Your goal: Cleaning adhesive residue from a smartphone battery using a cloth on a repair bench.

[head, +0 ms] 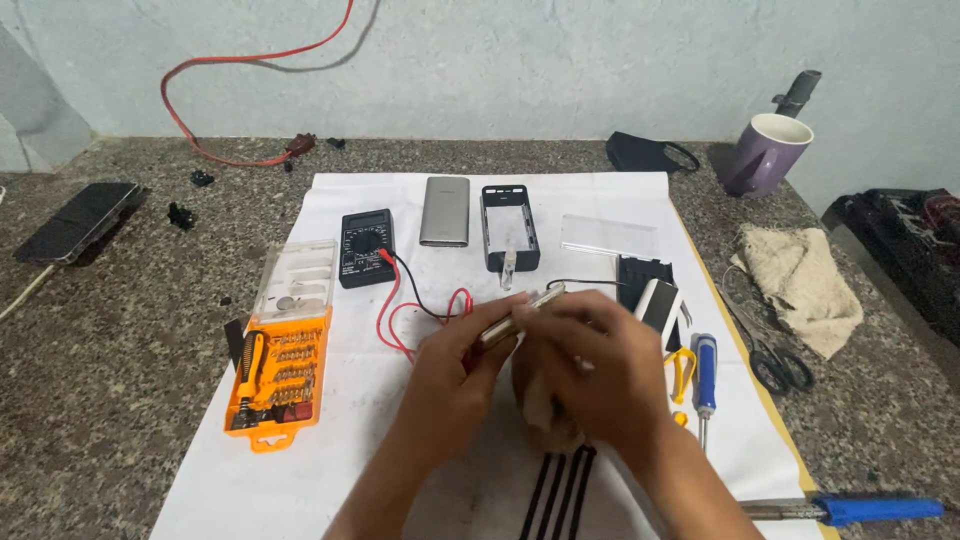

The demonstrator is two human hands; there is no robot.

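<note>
My left hand point(455, 365) and my right hand point(590, 360) meet over the middle of a white cloth point(350, 450). Together they hold a slim silver part point(520, 310), tilted up to the right; my right fingers cover its far end. A tan rag point(545, 415) shows under my right hand. Just behind the hands lie a black multimeter point(365, 247) with red leads point(405, 315), a silver power bank shell point(445, 210) and an open black plastic frame point(509, 227).
An orange screwdriver bit set point(280, 375) with its clear lid open lies at the left. A blue-handled screwdriver point(705, 375), yellow tweezers, scissors point(775, 365), a beige cloth point(800, 280) and a purple mug point(765, 153) are at the right. A phone point(80, 220) rests far left. A blue soldering iron point(860, 509) lies front right.
</note>
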